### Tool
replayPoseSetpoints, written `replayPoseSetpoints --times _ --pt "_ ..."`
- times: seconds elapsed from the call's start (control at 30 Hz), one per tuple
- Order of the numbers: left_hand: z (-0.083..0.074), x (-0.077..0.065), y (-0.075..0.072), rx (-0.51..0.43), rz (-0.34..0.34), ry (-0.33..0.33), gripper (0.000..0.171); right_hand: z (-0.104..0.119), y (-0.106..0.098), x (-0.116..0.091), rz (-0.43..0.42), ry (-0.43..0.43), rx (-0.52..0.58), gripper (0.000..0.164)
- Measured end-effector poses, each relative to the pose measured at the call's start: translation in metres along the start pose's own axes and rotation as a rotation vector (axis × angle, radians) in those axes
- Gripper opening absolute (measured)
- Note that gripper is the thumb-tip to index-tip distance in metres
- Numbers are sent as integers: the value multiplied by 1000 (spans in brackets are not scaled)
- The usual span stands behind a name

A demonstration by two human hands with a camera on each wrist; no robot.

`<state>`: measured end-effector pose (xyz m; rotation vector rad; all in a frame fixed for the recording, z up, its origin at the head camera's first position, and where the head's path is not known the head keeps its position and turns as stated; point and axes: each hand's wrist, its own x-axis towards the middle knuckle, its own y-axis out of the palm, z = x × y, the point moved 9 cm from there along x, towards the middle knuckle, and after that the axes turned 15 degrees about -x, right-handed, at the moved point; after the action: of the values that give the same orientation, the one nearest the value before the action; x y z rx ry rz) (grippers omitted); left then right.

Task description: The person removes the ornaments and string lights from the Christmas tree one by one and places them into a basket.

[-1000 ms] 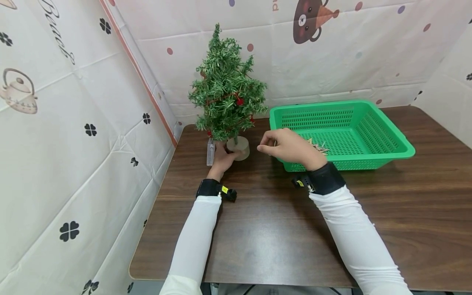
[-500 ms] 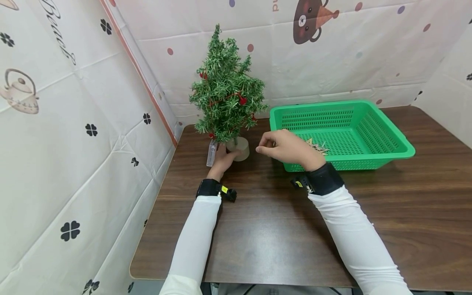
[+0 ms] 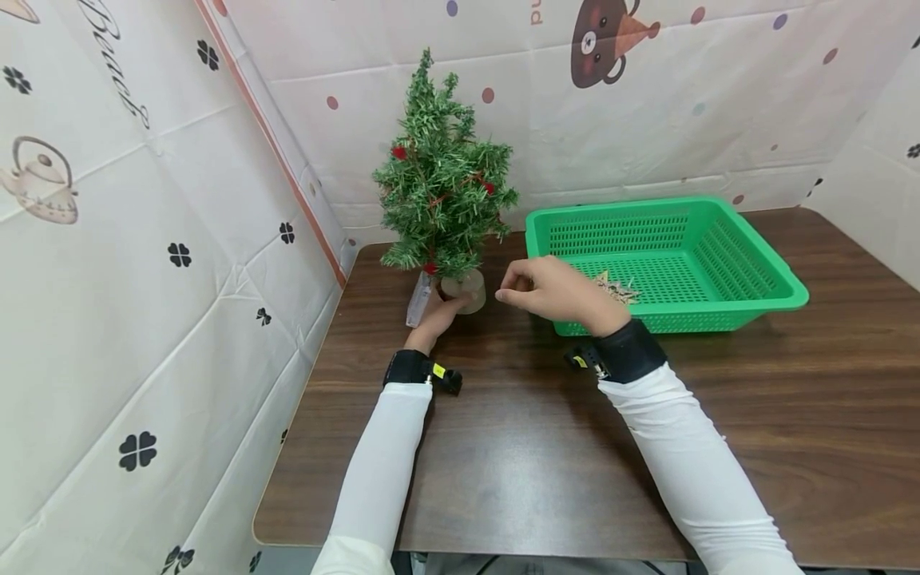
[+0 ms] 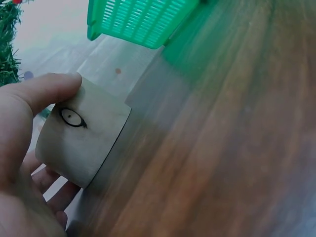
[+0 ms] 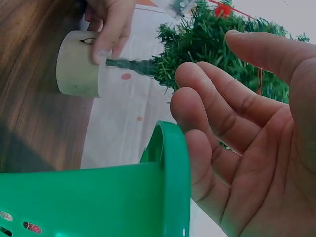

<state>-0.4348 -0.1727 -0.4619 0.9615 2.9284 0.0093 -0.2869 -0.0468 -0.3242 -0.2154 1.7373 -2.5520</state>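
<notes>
A small artificial Christmas tree (image 3: 447, 180) with red ornaments and a red string stands upright on a round pale base (image 3: 470, 291). My left hand (image 3: 436, 310) grips that base, its thumb on top and fingers round the side in the left wrist view. Beside the hand, under the lower branches, is a clear plastic piece (image 3: 419, 301); its kind cannot be told. My right hand (image 3: 557, 289) hovers at the near left corner of a green plastic basket (image 3: 726, 307). Its fingers are loosely bent, with nothing between them in the right wrist view.
Several small star-like wooden pieces (image 3: 615, 289) lie inside the basket near its left end. The brown wooden table (image 3: 517, 447) meets printed white sheeting (image 3: 632, 144) at the back and left. A black wrist camera sits on each wrist.
The tree has turned on its base; its front ornaments have shifted rightward, and the clear plastic piece moved slightly right too. My right hand has drifted a little left.
</notes>
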Motion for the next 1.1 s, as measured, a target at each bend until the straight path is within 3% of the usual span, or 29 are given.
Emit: replayPoseSetpoints --times 0.13,0.27,0.43,0.57,0.7,0.87,1.0,1.1 --pt "-4 -1 0 71 -12 35 85 2 2 1 -6 -2 -6 23" --pt "-10 -3 0 84 -16 72 87 4 4 1 -7 5 -11 31" --pt "-32 -12 4 141 -43 193 86 7 6 2 9 19 6 37" --pt "-44 -21 7 229 -84 220 83 7 8 2 13 29 6 41" --pt "-51 -25 15 192 -23 256 76 7 10 3 11 39 4 43" --pt "-49 -24 21 97 102 211 68 7 11 4 5 26 11 44" --pt "-42 -17 17 91 113 147 65 8 12 4 7 20 6 44" --pt "-38 -12 13 101 120 138 63 9 12 4 12 22 5 43"
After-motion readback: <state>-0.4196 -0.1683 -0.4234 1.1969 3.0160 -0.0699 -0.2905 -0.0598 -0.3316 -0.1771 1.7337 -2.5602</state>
